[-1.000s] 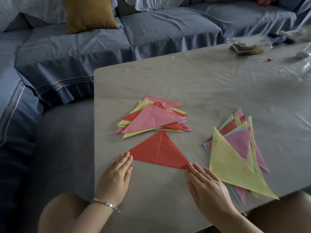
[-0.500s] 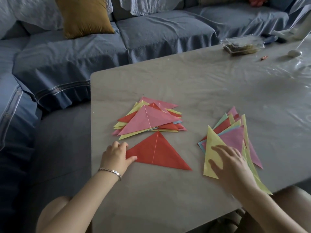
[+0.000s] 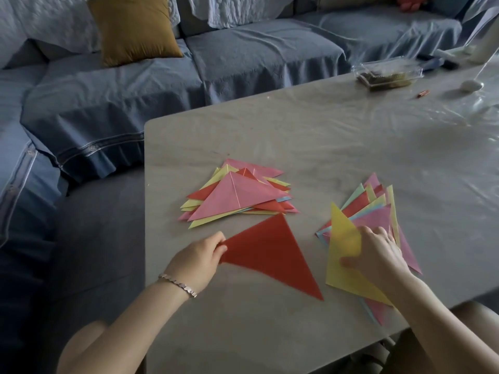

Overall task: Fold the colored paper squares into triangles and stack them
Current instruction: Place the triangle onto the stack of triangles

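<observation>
A: Red triangle (image 3: 272, 255)?
B: Thin, light, floppy paper. Left hand (image 3: 198, 259) pinches its corner, rest btwn both hands over the worktop (image 3: 337, 136).
A: Grip?
B: Corner or fold edge, gently; creases easily.
A: Right hand (image 3: 378, 255)?
B: Grasping yellow sheet (image 3: 343, 255) atop its pile (image 3: 378, 211). Finished stack (image 3: 237, 195) just beyond left hand.

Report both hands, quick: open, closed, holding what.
Left hand: closed, pinching a corner of the red triangle.
Right hand: gripping the yellow triangle atop the right pile.
</observation>
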Motion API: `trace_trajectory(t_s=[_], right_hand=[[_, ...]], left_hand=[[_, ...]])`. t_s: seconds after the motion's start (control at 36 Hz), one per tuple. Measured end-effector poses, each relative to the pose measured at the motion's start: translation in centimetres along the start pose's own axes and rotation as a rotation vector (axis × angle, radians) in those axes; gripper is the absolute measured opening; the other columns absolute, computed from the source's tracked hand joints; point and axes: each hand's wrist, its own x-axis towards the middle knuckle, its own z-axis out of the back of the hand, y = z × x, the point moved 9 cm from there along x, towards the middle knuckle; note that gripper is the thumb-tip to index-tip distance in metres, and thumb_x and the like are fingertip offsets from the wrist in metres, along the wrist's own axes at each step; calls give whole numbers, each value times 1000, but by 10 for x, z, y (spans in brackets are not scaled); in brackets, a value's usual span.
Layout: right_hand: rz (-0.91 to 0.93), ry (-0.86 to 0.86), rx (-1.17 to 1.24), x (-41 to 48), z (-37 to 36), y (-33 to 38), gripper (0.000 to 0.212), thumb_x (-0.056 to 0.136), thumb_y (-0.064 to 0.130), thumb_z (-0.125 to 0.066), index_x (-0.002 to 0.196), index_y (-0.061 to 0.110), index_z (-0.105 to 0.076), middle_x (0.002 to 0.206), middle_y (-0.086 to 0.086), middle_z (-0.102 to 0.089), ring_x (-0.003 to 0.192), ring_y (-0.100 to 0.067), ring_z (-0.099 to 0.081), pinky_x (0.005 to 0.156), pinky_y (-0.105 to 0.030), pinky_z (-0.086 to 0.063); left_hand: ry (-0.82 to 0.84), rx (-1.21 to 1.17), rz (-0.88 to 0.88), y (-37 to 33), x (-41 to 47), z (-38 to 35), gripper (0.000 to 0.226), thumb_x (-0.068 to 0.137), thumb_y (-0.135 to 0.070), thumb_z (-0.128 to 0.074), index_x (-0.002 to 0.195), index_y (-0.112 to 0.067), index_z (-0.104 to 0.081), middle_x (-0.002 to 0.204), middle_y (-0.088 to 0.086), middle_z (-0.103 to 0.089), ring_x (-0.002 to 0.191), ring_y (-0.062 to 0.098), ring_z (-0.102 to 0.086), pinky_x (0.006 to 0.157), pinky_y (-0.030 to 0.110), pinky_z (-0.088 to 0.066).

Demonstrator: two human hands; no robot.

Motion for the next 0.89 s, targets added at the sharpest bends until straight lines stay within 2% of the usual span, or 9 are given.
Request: trace_trajectory(t_s=[0.08,0.17,0.36,0.5,0.56,0.61,0.69,0.78,0.89], right_hand=[[66,-143,106,-2,9,3,13,92,21,-53,98,12,-60,95,-5,-54,90,-27,-52,74,-32,-41],[105,-230,250,-6,17,2,28,95,15,-47,68,18,-55,72,-1,-59,67,-21,-53,60,-28,-39],[172,-239,504,-23,38,15,12,91,14,-56,87,19,-66,69,12,-60,62,-13,-57,60,-31,-49],[149,-182,815,-26,28,28,7,87,9,-61,86,14,-65,69,9,-63,59,-8,-56,54,-14,-43],[111,-107,989,-26,11,35,3,86,6,-62,86,6,-65,67,1,-65,56,-11,-55,51,-12,-43],[82,-41,1122,-27,-4,43,2,86,4,-62,86,4,-64,68,-1,-67,56,-9,-59,52,-14,-46],[15,45,1319,-33,-23,56,10,85,-2,-60,84,8,-62,69,-1,-67,54,-2,-62,51,-13,-49],[-35,98,1385,-37,-35,64,18,85,-1,-60,103,2,-61,85,-8,-69,63,-7,-65,58,-15,-52],[-50,-127,1015,-39,-25,42,62,84,14,-66,137,10,-35,128,-8,-46,102,-14,-54,87,-27,-47]], left_hand=[[-235,-83,-17,-10,7,38,15,96,-22,-42,95,-11,-52,68,3,-60,65,27,-58,62,34,-44],[-375,-192,131,12,27,64,18,96,-20,-43,99,-6,-54,84,13,-66,78,33,-61,69,37,-46],[-334,-173,364,52,60,55,38,91,-20,-51,127,-8,-43,123,18,-51,112,36,-47,91,37,-37],[-439,-98,176,13,35,41,51,84,-23,-59,125,3,-46,122,25,-48,118,37,-41,100,38,-25],[-341,-280,133,-7,20,22,56,84,-31,-59,127,2,-44,122,21,-50,115,32,-46,97,31,-27],[-79,-539,217,-19,7,-14,57,86,-34,-62,131,-10,-38,119,9,-53,105,17,-50,86,21,-33],[184,-774,344,-28,-12,-60,53,74,-37,-72,116,-20,-44,100,-3,-63,86,8,-59,77,22,-45],[185,-773,364,-22,-17,-68,24,78,-14,-64,96,-21,-51,78,-1,-68,67,14,-62,68,31,-51],[144,-487,263,-10,-3,-52,15,86,-12,-50,100,-17,-48,86,5,-63,74,22,-59,70,35,-49]])
